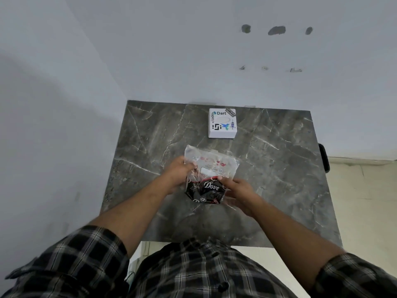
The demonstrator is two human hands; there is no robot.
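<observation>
**Operator:** My left hand (179, 172) is curled round the left edge of the clear plastic bag (214, 162), pinching the film. My right hand (238, 189) grips the right side of the black Dove packet (206, 191), fingers wrapped round it.

**Desk:** Where does the packet sit?

**Operator:** Between my two hands, at the near end of the bag and touching it. From here I cannot tell how much of it is inside the film. Both are over the middle of the table (279, 179), and I can't tell whether they rest on the marble or are raised off it.

**Desk:** Anything else on the surface?

**Operator:** A white box (222, 123) with stickers, one reading "Dart", lies flat near the far edge, just beyond the bag and apart from it. Something black (323, 157) juts out past the table's right edge. I can't make out what it is. My checked sleeves (71, 261) fill the bottom of the feed.
</observation>
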